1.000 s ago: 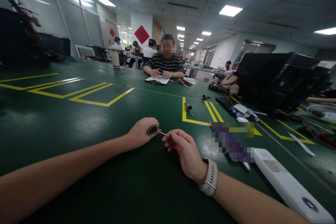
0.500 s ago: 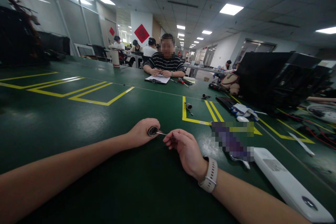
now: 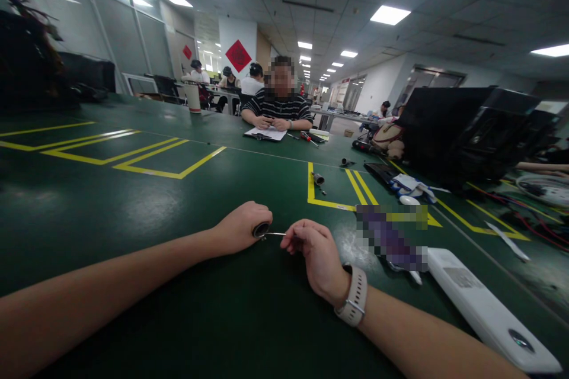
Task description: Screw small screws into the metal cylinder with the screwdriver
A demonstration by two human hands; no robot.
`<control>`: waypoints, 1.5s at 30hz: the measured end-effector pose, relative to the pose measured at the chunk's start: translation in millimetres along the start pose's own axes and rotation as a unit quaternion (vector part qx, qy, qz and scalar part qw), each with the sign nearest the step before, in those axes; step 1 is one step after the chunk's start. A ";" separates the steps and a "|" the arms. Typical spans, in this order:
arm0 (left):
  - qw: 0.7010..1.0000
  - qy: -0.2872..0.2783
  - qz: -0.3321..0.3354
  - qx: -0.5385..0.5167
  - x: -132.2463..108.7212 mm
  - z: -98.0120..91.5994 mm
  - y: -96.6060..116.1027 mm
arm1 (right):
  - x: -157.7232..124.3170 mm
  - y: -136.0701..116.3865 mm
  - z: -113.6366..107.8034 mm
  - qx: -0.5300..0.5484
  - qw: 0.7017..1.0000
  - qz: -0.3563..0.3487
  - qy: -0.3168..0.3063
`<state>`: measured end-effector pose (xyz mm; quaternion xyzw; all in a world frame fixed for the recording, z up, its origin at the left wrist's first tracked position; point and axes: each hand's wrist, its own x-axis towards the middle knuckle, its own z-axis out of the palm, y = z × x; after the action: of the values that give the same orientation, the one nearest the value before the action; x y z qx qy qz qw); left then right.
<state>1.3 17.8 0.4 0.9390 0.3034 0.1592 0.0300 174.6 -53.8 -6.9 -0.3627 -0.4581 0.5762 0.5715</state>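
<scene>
My left hand (image 3: 240, 228) is closed around a short round metal part (image 3: 261, 229) whose dark open end faces me. A thin straight metal rod (image 3: 276, 234) runs from the fingers of my right hand (image 3: 315, 257) to the lower edge of that part. The thumb and fingers of my right hand are pinched on the rod's other end; any handle or bend there is hidden. Whether the rod's tip sits in the part or only touches it, I cannot tell. Both hands are just above the green table (image 3: 178, 320).
Beyond my right hand lie a cylindrical metal part (image 3: 318, 179) and another dark one (image 3: 344, 161), near yellow tape. A long white device (image 3: 489, 308) lies at right, beside a blurred purple object (image 3: 391, 240). Opposite sits a person (image 3: 278, 103) with a clipboard (image 3: 267, 133); a red-handled screwdriver (image 3: 306, 137) lies nearby.
The round part has tilted in my left hand, its opening now showing at a steeper angle. My right hand has shifted slightly right, and more of the rod shows.
</scene>
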 end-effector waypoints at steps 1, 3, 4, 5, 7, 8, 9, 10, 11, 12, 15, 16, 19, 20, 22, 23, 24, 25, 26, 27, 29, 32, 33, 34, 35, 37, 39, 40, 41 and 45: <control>1.000 0.000 -0.001 -0.001 0.0 0.1 -0.1 | -0.2 -0.3 0.1 -0.005 1.000 0.000 0.001; 1.000 0.000 -0.003 -0.003 0.1 0.0 0.0 | -0.4 -0.9 0.2 -0.011 1.000 0.002 0.004; 1.000 0.000 -0.004 -0.004 0.1 -0.1 0.0 | -0.3 -1.1 0.2 -0.010 1.000 0.004 0.006; 1.000 -0.001 -0.007 -0.005 0.2 -0.3 0.0 | -0.1 -1.0 0.1 -0.009 1.000 0.004 0.007; 1.000 -0.002 -0.015 -0.006 0.2 -0.6 -0.2 | 0.4 -0.4 -0.2 -0.006 1.000 -0.001 0.008; 1.000 -0.002 -0.018 -0.006 0.1 -0.7 -0.4 | 0.7 0.0 -0.4 -0.007 1.000 -0.007 0.009; 1.000 -0.001 -0.021 -0.007 0.1 -0.7 -0.8 | 0.7 0.2 -0.5 -0.010 1.000 -0.014 0.011; 1.000 0.001 -0.023 -0.008 0.0 -0.7 -1.2 | 0.5 0.1 -0.4 -0.017 1.000 -0.022 0.014; 1.000 0.003 -0.025 -0.009 0.0 -0.6 -1.6 | 0.0 -0.5 0.0 -0.029 0.999 -0.031 0.015; 1.000 0.005 -0.027 -0.011 -0.1 -0.4 -2.0 | -0.9 -1.6 0.6 -0.048 0.998 -0.040 0.013; 0.999 0.009 -0.035 -0.012 -0.1 0.3 -2.7 | -5.5 -7.0 3.7 -0.143 0.987 -0.066 -0.013; 0.999 0.012 -0.037 -0.010 0.0 0.6 -2.8 | -7.5 -8.9 4.9 -0.182 0.980 -0.078 -0.026; 0.999 0.022 -0.040 -0.006 0.2 1.1 -2.3 | -13.1 -12.4 8.6 -0.283 0.948 -0.138 -0.051; 0.999 0.025 -0.041 -0.006 0.2 1.2 -2.1 | -14.8 -12.5 9.6 -0.307 0.936 -0.162 -0.055; 0.999 0.027 -0.044 -0.009 0.4 1.4 -1.9 | -17.4 -11.6 11.3 -0.347 0.914 -0.200 -0.059; 0.999 0.027 -0.046 -0.010 0.5 1.5 -2.0 | -18.4 -10.9 12.0 -0.364 0.905 -0.212 -0.059; 0.998 0.028 -0.049 -0.011 0.5 1.6 -2.2 | -19.1 -10.0 12.5 -0.381 0.896 -0.219 -0.060; 0.998 0.028 -0.051 -0.011 0.6 1.7 -2.5 | -19.6 -9.2 12.9 -0.394 0.890 -0.222 -0.060; 0.998 0.029 -0.055 -0.010 0.7 1.8 -2.7 | -19.7 -8.5 13.0 -0.405 0.885 -0.223 -0.059; 0.998 0.031 -0.060 -0.009 0.7 1.8 -2.9 | -19.6 -7.9 13.1 -0.411 0.883 -0.221 -0.058; 0.997 0.032 -0.070 -0.005 0.8 1.4 -3.0 | -18.6 -7.4 12.6 -0.410 0.885 -0.210 -0.059; 0.997 0.027 -0.078 0.003 0.5 0.6 -2.9 | -15.9 -9.0 11.6 -0.382 0.906 -0.174 -0.055; 0.997 0.027 -0.078 0.005 0.4 0.4 -2.9 | -14.8 -10.2 11.3 -0.367 0.915 -0.161 -0.052; 0.997 0.028 -0.076 0.005 0.3 0.2 -3.0 | -13.8 -11.5 11.0 -0.351 0.924 -0.147 -0.051; 0.997 0.031 -0.074 0.004 0.2 0.2 -3.2 | -12.7 -12.7 10.6 -0.333 0.932 -0.133 -0.050; 0.997 0.039 -0.070 -0.004 0.1 0.1 -3.4 | -10.3 -13.9 9.5 -0.294 0.949 -0.104 -0.051; 0.996 0.054 -0.069 -0.018 0.1 -0.2 -3.4 | -7.5 -12.4 7.5 -0.242 0.966 -0.078 -0.051; 0.995 0.063 -0.070 -0.025 0.1 -0.4 -3.3 | -5.9 -10.7 6.2 -0.210 0.974 -0.068 -0.051; 0.994 0.073 -0.072 -0.032 0.2 -0.7 -3.1 | -4.3 -8.5 4.9 -0.174 0.982 -0.059 -0.050; 0.991 0.091 -0.072 -0.062 -0.1 -1.2 -3.4 | 1.3 -0.8 1.5 -0.031 0.998 -0.013 -0.044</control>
<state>-1.1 20.5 1.1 0.8926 0.3614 0.2598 0.0717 173.4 -52.7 -5.5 -0.3480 -0.5052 0.5699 0.5467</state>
